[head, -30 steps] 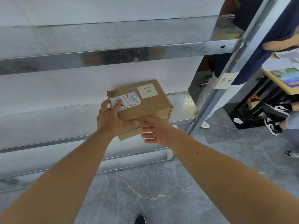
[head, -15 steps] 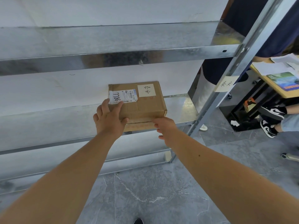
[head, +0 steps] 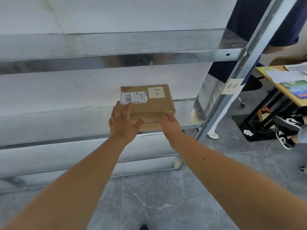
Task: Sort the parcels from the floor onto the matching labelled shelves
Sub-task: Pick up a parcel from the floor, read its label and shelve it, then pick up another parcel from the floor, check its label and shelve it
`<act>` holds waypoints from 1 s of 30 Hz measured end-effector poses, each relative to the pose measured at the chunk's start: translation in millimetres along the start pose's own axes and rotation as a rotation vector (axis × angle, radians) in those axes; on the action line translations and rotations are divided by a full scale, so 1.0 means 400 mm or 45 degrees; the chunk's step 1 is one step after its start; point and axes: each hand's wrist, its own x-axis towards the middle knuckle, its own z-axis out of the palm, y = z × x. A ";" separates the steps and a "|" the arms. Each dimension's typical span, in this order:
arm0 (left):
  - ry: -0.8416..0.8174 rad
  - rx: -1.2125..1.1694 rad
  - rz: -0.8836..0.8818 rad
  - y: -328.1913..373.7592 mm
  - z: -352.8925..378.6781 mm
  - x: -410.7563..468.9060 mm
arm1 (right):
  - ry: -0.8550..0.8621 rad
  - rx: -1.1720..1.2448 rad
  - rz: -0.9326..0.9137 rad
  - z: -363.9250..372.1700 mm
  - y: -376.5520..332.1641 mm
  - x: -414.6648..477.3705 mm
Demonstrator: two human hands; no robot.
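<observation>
From the head view, the box (head: 147,103) sat on the shelf (head: 66,120) toward its right end, its note matching the post's label (head: 232,86), while the left hand (head: 123,123) and right hand (head: 167,124), fingers spread, rested against its near edge, apparently nudging it inward.

A white shipping label (head: 133,97) on the top of a cardboard parcel (head: 149,103) bears the handwritten number "7786"; its small print and barcode cannot be read. A cream note (head: 156,92) on the same parcel carries the handwritten characters "泰安". A matching note (head: 232,86) reading "泰安" is stuck to the shelf upright (head: 235,83).
</observation>
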 end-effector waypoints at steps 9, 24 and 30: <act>0.094 -0.105 0.032 0.058 -0.029 -0.186 | -0.126 0.066 -0.094 -0.071 0.020 -0.133; 0.387 -0.385 -0.340 -0.031 -0.149 -0.531 | -0.448 -0.094 -0.283 0.043 0.055 -0.339; 0.547 -0.521 -0.570 -0.185 -0.233 -0.661 | -0.676 -0.147 -0.276 0.222 0.070 -0.435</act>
